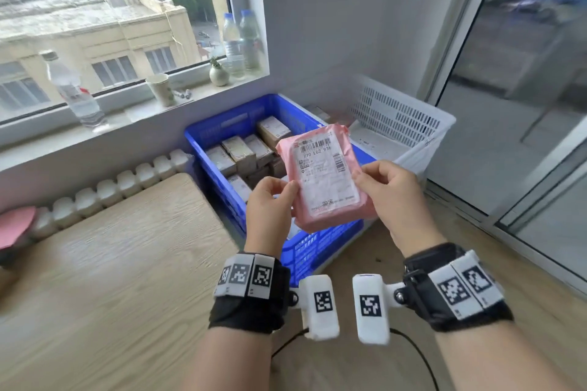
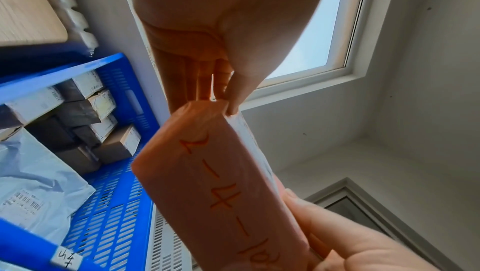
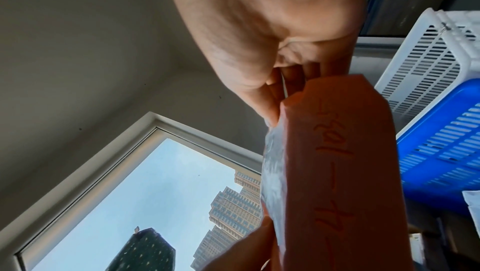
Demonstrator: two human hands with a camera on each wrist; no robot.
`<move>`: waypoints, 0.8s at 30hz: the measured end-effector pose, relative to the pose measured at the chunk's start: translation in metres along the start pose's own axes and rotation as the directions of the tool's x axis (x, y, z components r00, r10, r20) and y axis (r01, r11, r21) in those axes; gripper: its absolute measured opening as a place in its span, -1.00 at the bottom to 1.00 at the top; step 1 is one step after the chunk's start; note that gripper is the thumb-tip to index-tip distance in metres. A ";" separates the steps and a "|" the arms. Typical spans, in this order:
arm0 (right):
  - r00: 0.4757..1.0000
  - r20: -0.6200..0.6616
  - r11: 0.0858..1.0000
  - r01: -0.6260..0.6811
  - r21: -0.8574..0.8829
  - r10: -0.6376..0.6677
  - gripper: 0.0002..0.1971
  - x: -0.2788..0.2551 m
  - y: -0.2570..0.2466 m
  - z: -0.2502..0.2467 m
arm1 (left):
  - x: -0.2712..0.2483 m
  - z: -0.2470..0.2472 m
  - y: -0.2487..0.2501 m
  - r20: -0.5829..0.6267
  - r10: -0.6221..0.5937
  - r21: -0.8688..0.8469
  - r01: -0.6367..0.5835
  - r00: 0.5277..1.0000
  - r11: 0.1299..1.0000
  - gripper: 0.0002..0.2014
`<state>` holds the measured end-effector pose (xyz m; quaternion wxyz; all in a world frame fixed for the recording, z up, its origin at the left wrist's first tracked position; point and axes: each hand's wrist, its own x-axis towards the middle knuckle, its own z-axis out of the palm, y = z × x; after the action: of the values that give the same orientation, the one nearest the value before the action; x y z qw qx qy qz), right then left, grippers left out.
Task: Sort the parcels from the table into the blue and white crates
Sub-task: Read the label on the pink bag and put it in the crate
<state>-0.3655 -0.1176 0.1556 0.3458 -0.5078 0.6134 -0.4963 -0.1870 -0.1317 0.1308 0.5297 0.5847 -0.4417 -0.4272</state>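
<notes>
Gripping a pink parcel (image 1: 324, 174) by its side edges, the left hand (image 1: 268, 200) and right hand (image 1: 389, 190) hold it label-up above the blue crate (image 1: 219, 127), beside the white crate (image 1: 397, 111).

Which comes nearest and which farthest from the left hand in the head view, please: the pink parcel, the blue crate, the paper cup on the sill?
1. pink parcel: gripped by the left hand at its left edge.
2. blue crate: on the floor just beyond and below the hand.
3. paper cup: farther back on the windowsill, to the left.
</notes>
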 end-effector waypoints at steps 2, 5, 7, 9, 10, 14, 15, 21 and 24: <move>1.000 0.018 1.000 -0.011 -0.025 0.012 -0.86 0.016 0.010 -0.010 | 0.010 0.017 -0.004 0.000 -0.009 0.024 0.009 1.000 1.000 -0.81; 0.999 0.041 0.999 -0.027 -0.027 0.028 -0.88 0.041 0.022 -0.015 | 0.031 0.037 -0.011 -0.012 -0.019 0.063 0.020 1.000 0.998 -0.80; 0.997 0.064 0.999 -0.035 -0.036 0.037 -0.90 0.063 0.031 -0.014 | 0.048 0.047 -0.015 -0.016 -0.032 0.069 0.033 0.999 0.997 -0.80; 0.995 0.090 0.998 -0.044 -0.046 0.048 -0.94 0.090 0.039 -0.009 | 0.067 0.056 -0.019 -0.020 -0.053 0.072 0.054 0.998 0.996 -0.80; 0.994 0.098 0.997 -0.052 -0.048 0.057 -0.95 0.104 0.043 -0.005 | 0.079 0.060 -0.021 -0.024 -0.062 0.075 0.064 0.998 0.995 -0.80; 0.985 0.157 0.995 -0.062 -0.078 0.074 -0.96 0.164 0.055 0.018 | 0.137 0.070 -0.028 -0.061 -0.096 0.072 0.100 0.994 0.992 -0.81; 0.981 0.177 0.995 -0.063 -0.083 0.077 -0.96 0.178 0.057 0.024 | 0.152 0.072 -0.031 -0.070 -0.108 0.081 0.114 0.992 0.990 -0.81; 0.971 0.212 0.990 -0.085 -0.109 0.107 -0.91 0.251 0.070 0.052 | 0.219 0.089 -0.046 -0.105 -0.170 0.121 0.182 0.980 0.976 -0.82; 0.959 0.245 0.983 -0.112 -0.145 0.145 -0.90 0.276 0.084 0.066 | 0.242 0.092 -0.058 -0.118 -0.200 0.149 0.216 0.973 0.965 -0.84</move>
<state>-0.3954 -0.4016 0.0796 0.4196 -0.5478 0.6264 -0.3626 -0.2129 -0.3860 0.0581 0.4549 0.6898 -0.3831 -0.4129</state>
